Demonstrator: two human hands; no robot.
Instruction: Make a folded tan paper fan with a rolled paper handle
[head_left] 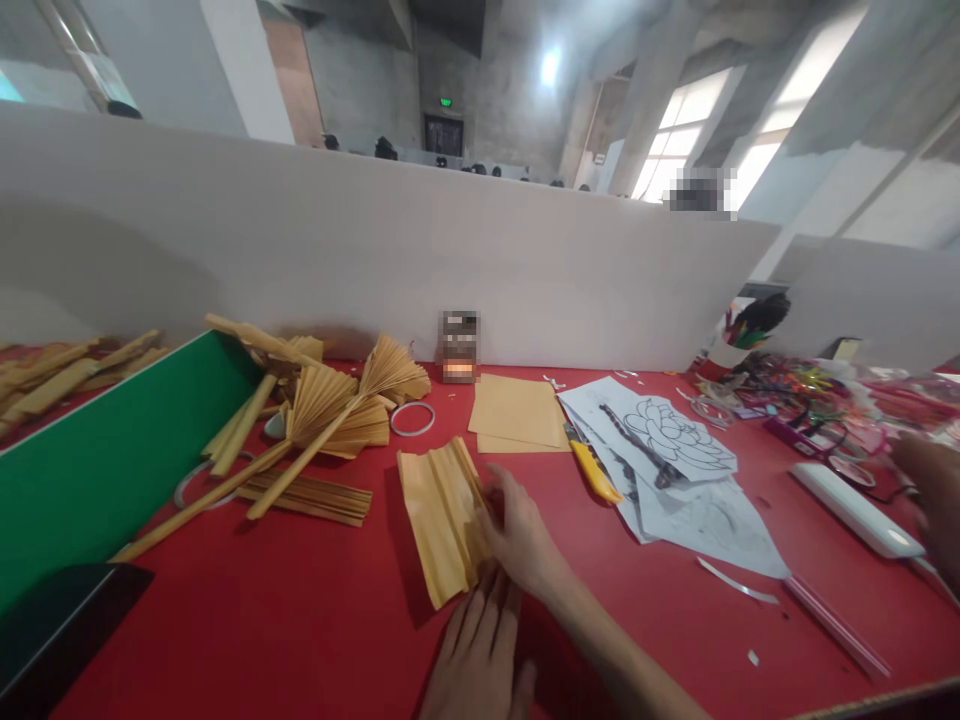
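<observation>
The table (300, 620) is red, with a pale partition (375, 250) standing along its far side, straight beyond the hands. Over the top of it I can see bare grey walls (510, 110), a green lit sign (445, 102), a bright lamp (550, 68) and, off to the right of the hands, tall windows (667, 140).

The right hand (521, 535) comes in from the lower right, wrist bent, its fingers curled over the right edge of a creased tan paper (439, 515). It's blurred there, so I cannot tell whether thumb and fingers pinch the paper or only touch it. The left hand (480, 640) lies palm down, just below the right one, fingers straight and close together, clamped on nothing, their tips by the paper's near corner. The paper lies on the table, ahead and to the left of both hands.

Beyond the grip lie flat tan sheets (517, 405); to its right, a yellow knife (596, 472) and then drawings (675, 440). Left of it are pleated fans (322, 405) beside a green board (127, 430). Far to the right, another person's hand (934, 490) shows near a white tool (855, 510).
</observation>
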